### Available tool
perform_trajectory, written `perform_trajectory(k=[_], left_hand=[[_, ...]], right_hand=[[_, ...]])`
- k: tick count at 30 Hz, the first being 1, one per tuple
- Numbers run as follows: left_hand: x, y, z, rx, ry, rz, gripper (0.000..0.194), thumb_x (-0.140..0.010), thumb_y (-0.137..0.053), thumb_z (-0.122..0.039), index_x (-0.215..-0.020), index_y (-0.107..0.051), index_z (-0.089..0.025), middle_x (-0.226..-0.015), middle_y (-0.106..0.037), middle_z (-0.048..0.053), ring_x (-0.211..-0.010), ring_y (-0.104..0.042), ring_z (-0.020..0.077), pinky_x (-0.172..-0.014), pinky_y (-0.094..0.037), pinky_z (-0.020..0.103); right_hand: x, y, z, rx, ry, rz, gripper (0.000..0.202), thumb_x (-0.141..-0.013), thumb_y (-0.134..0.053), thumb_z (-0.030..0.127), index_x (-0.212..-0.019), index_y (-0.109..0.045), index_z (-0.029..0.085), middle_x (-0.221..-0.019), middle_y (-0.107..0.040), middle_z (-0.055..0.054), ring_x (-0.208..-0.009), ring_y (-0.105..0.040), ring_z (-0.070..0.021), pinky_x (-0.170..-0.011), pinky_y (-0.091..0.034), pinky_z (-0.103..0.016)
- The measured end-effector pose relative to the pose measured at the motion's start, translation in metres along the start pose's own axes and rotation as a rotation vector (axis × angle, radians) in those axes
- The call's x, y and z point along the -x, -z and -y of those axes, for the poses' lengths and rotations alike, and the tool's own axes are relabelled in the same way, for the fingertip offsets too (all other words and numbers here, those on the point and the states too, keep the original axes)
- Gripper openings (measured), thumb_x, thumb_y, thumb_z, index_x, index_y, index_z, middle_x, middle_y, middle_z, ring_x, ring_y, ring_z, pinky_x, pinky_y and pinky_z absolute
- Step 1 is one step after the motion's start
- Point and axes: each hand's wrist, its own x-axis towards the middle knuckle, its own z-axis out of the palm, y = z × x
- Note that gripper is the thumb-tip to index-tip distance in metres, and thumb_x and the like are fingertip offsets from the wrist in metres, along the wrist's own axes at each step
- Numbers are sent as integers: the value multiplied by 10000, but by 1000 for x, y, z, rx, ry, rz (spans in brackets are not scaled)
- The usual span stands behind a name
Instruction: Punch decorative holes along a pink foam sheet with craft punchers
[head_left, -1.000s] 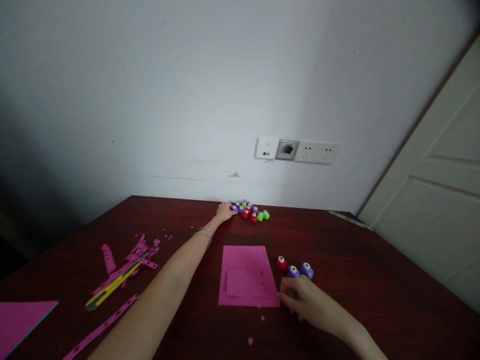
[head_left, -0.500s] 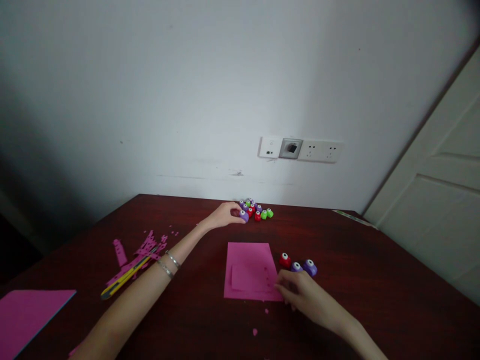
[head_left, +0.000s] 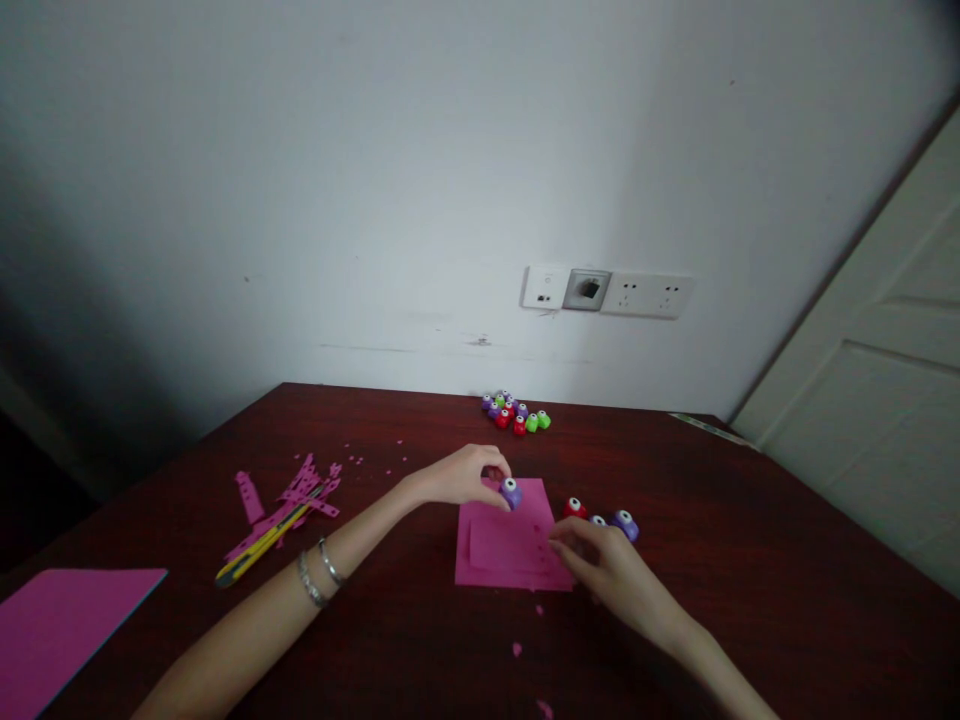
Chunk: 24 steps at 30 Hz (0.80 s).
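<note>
My left hand [head_left: 466, 477] pinches a purple craft punch [head_left: 511, 494] with a white top and a dark dot, held over the upper part of a pink sheet [head_left: 463, 560]. A smaller pink piece [head_left: 502, 545] lies on that sheet, with a row of small dark red marks near its right side. My right hand [head_left: 616, 568] is at the sheet's right edge, thumb and forefinger drawn together; whatever is between the tips is too small to make out. Just behind it stand a red punch [head_left: 574, 508] and a purple punch [head_left: 624, 525], with another partly hidden between them.
Several red, green and purple punches [head_left: 520, 425] cluster at the table's back edge. On the left lie a yellow utility knife [head_left: 259, 548], punched pink strips [head_left: 250, 497] and a larger pink sheet [head_left: 67, 630]. Pink scraps [head_left: 517, 650] dot the front; a ruler-like strip [head_left: 712, 431] lies back right.
My left hand has carried the purple punch from the rear cluster forward to above the pink sheet. My right hand stays by the sheet's right edge. The view has shifted slightly.
</note>
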Motion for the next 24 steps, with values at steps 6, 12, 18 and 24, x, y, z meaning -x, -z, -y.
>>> perform_trajectory(k=[6, 12, 18, 24], left_hand=[[-1, -15, -9, 31, -39, 65, 327, -641, -727, -358, -874, -642, -146, -834, -605, 22, -758, -548, 123, -700, -411, 233], [-1, -27, -23, -1, -79, 137, 265, -665, -713, -278, -899, -652, -169, -863, -623, 18, -795, -565, 136, -740, -416, 243], [-1, -31, -24, 4, -79, 163, 276, -681, -702, -265, -933, -646, -168, -884, -628, 24, -815, -572, 141, -744, -422, 239], [-1, -28, -20, -4, -118, 163, 346, -686, -697, -312, -991, -634, -162, -916, -629, 38, -831, -570, 145, -754, -423, 238]], right_hand=[[-2, -10, 2, -15, 10, -209, 337, -790, -561, 414, -1006, -595, 158, -770, -620, -43, -624, -562, -146, -559, -466, -248], [1, -14, 7, 67, 36, -200, 240, -756, -611, 340, -927, -607, 172, -751, -631, -35, -602, -562, -143, -589, -476, -263], [2, -14, 10, 45, 24, -164, 208, -750, -615, 370, -826, -629, 177, -723, -631, -30, -642, -590, -161, -576, -485, -251], [1, -11, 12, -71, -112, -116, 225, -742, -603, 381, -804, -628, 166, -657, -603, -17, -533, -559, -129, -428, -468, -210]])
